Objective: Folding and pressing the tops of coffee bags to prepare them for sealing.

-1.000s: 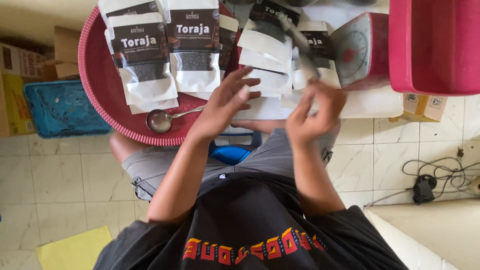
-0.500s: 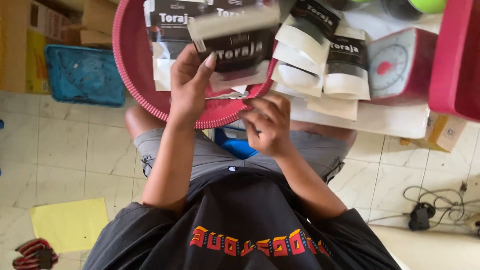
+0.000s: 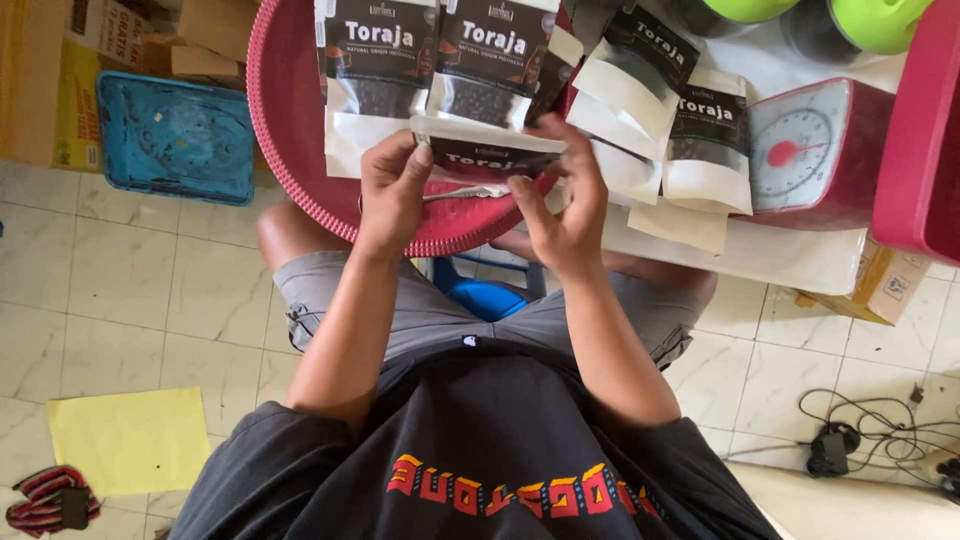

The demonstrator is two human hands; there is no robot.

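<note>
both hands (image 3: 390, 190) (image 3: 560, 205) lowered the pouch (image 3: 487, 152) over red tray (image 3: 290, 130), tiled floor (image 3: 150, 290).

The person is wearing a black T-shirt (image 3: 480, 450) with short sleeves and chunky red and orange letters across the chest. They are also wearing grey shorts (image 3: 440, 310). Both arms are showing bare below the sleeves.

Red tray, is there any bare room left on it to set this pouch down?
The red tray is bare along its left side, between the rim and the standing pouches. It is crowded from there rightward to the kitchen scale. Both hands hold a pouch.
</note>
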